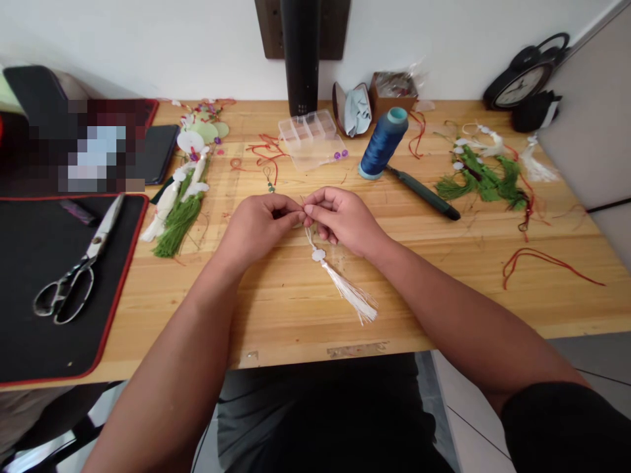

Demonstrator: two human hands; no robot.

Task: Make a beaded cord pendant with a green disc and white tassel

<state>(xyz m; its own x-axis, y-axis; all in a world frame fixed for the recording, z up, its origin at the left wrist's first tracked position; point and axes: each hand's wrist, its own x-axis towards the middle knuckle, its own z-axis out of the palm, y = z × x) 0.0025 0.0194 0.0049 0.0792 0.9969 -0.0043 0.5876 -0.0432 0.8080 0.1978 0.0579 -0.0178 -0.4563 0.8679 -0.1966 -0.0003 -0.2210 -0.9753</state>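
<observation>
On a pale wood-grained table (276, 309), left hand (256, 222) and right hand (341, 218) pinch the thin white cord (310, 238) of a silky white tassel (348, 290) lying just below, likely light, limp, best held there

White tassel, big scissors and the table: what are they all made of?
White tassel: probably thread, maybe silky, with a slight sheen; fine strands fan out at its end.
Scissors: most likely polished metal; the handles show bright highlights.
Table: looks like wood, smooth; pale brown grain lines run along it.
</observation>
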